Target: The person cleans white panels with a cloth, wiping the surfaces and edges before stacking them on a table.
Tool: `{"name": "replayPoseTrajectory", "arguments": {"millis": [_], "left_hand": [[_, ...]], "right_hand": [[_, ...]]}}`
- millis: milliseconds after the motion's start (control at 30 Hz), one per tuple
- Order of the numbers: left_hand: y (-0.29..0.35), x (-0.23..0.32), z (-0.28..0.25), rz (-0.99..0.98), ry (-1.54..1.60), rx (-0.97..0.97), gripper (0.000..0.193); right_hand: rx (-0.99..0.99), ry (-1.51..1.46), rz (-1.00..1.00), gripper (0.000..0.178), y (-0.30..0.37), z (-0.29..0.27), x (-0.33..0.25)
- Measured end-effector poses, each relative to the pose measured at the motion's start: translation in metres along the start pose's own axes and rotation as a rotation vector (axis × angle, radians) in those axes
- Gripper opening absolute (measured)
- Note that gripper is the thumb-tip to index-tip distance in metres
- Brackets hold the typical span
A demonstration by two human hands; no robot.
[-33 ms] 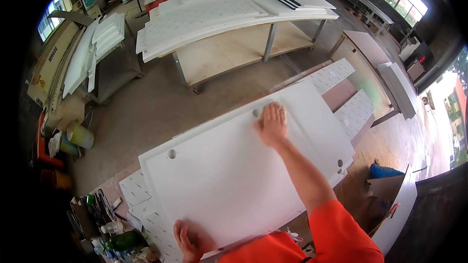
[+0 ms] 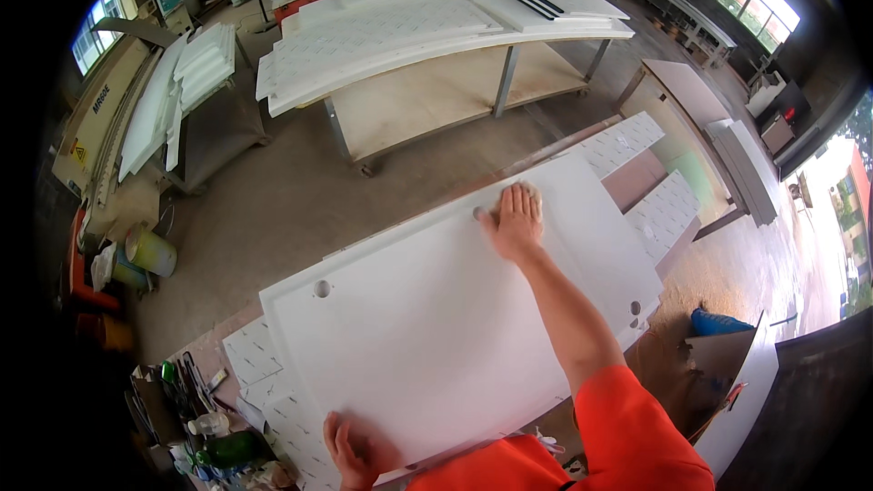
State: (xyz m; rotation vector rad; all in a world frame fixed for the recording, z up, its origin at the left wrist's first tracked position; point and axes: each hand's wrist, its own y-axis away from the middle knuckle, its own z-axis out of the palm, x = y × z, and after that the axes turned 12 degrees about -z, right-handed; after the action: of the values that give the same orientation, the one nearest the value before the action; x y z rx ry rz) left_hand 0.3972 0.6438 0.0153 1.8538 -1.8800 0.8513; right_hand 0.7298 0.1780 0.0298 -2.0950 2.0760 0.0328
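A large white panel (image 2: 409, 327) lies in front of me, with round holes near its edges. My right hand (image 2: 516, 223) rests near its far edge, beside one of the holes, fingers stretched side by side over a small beige rag (image 2: 536, 204) pressed to the surface. The palm and fingers cover most of that rag. At the panel's near left corner my left hand (image 2: 353, 455) lies with its fingers apart, holding nothing; its lower part is cut off by the frame's edge.
Film-covered strips (image 2: 664, 209) lie under the panel's right end. Bottles and tools (image 2: 214, 427) crowd the bench at lower left. Beyond the floor gap stands a table (image 2: 364, 127) stacked with white sheets. Buckets (image 2: 150, 253) stand at left, and a leaning board (image 2: 741, 391) at right.
My right hand has shifted slightly to the right and away from me over the panel, with the rag under it. The left hand keeps its place.
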Motion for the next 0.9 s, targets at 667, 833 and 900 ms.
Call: {"name": "replayPoseTrajectory", "arguments": {"millis": [667,833,900], "left_hand": [[0.001,-0.013,0.004,-0.023,-0.064,0.004,0.057],[0.004,-0.008,0.003,-0.016,-0.056,0.031,0.056],[0.002,-0.008,0.002,-0.023,-0.048,0.042,0.055]], "right_hand": [[-0.001,0.039,-0.029,0.082,-0.044,0.012,0.0],[0.094,0.06,-0.53,0.078,-0.001,0.017,-0.086],[0.026,-0.008,-0.285,0.081,-0.007,0.012,-0.064]]}}
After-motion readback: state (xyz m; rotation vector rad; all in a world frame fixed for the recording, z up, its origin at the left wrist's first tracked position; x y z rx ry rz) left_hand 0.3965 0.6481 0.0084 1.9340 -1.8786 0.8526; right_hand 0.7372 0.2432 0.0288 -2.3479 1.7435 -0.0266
